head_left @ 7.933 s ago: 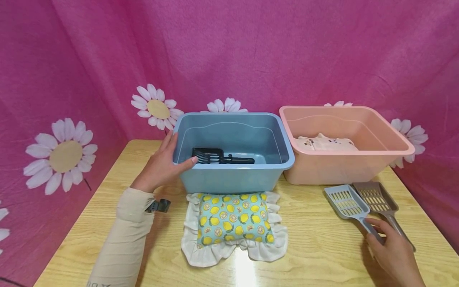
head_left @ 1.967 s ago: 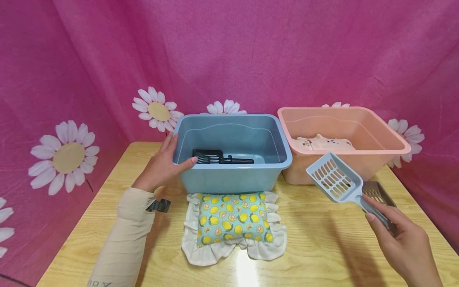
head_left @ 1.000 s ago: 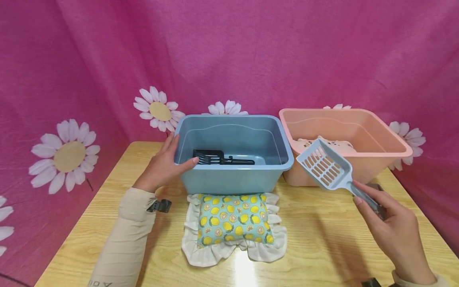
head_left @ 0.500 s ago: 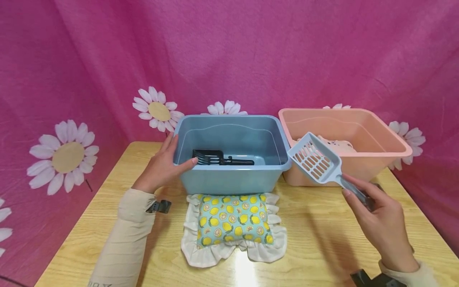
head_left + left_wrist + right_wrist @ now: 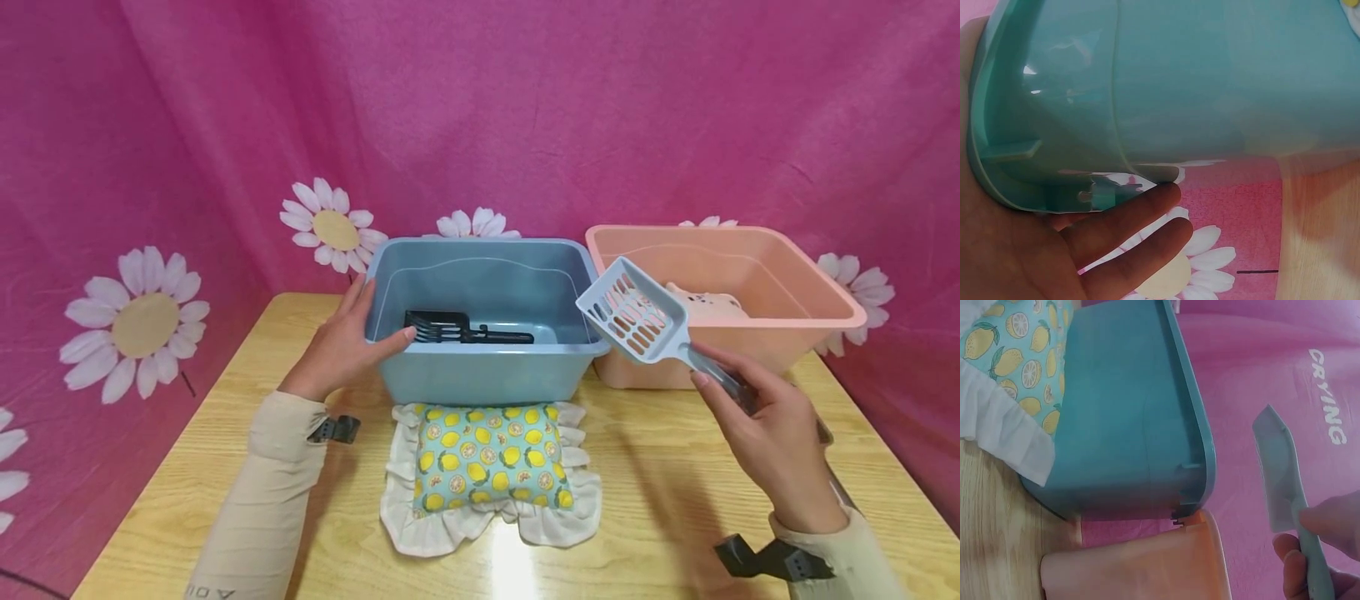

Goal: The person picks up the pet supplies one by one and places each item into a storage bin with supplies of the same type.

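My right hand grips the dark grey handle of a light-blue slotted litter scoop. The scoop is raised, its slotted head overlapping the adjoining rims of the two tubs in the head view. In the right wrist view the scoop appears edge-on, thumb laid along its handle. My left hand rests on the left front corner of the blue tub, thumb across the front rim. In the left wrist view, straight fingers extend beside the tub's outer wall. A black litter scoop lies inside the blue tub.
A pink tub stands against the blue one's right side, with a white printed cloth item inside. In front of the blue tub lies a lemon-print ruffled pillow. A brown-grey scoop lies mostly hidden behind my right hand.
My right hand picked the light-blue scoop up off the table, then carried it leftward and upward from in front of the pink tub. My left hand has stayed on the blue tub's corner.
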{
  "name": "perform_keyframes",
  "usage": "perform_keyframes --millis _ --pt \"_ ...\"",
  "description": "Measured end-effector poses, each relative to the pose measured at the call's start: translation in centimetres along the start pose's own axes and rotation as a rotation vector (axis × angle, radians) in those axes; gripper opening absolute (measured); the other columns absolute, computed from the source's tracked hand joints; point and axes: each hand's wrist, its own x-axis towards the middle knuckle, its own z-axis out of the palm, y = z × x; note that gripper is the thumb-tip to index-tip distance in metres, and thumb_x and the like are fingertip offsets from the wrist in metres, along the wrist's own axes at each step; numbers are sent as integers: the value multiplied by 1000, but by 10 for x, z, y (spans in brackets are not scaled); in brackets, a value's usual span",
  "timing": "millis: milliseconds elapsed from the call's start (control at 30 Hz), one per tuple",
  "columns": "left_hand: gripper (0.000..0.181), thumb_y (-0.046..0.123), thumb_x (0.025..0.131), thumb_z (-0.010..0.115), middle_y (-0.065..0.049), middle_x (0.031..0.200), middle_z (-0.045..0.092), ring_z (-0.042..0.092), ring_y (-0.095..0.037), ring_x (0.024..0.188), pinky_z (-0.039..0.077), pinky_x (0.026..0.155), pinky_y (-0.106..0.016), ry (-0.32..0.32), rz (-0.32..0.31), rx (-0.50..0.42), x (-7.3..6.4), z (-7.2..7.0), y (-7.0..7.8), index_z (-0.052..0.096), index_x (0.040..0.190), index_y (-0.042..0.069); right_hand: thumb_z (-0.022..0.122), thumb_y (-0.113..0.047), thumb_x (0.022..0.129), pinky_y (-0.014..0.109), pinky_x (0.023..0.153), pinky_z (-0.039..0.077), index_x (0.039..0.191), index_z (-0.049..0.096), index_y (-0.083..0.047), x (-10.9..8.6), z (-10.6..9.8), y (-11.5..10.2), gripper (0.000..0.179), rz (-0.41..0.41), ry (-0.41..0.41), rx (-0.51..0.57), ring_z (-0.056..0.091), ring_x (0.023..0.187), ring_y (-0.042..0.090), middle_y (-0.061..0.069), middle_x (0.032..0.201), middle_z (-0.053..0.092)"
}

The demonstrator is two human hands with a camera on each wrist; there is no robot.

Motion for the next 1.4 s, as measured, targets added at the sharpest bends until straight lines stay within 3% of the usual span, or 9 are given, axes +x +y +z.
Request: perform_keyframes --millis 367,600,1067,1400 --pt "104 70 81 57 0 162 -5 21 -43 141 36 97 -68 -5 7 5 0 -3 4 2 156 25 72 0 84 7 65 47 123 67 -13 8 8 -2 41 -49 -39 -5 59 76 3 -7 101 68" --pt "104 71 80 56 1 162 -6 20 -42 142 36 97 -68 -9 3 7 1 -2 3 2 156 25 68 6 85 8 62 45 123 66 -4 14 17 1 39 -95 -68 43 57 75 5 2 98 67" --pt "104 71 79 57 1 162 -4 21 -41 141 37 96 -68 2 -3 -6 1 -1 1 4 156 26 68 -10 90 10 67 48 122 67 -12 23 32 -4 32 4 -101 84 61 81 4 0 100 68" --pt "105 72 79 57 1 162 -5 21 -42 141 38 96 -67 -2 -2 -12 1 -3 -1 3 156 27 66 -16 92 11 68 48 123 66 -13 31 40 -6 31 19 -135 101 60 85 6 2 104 67"
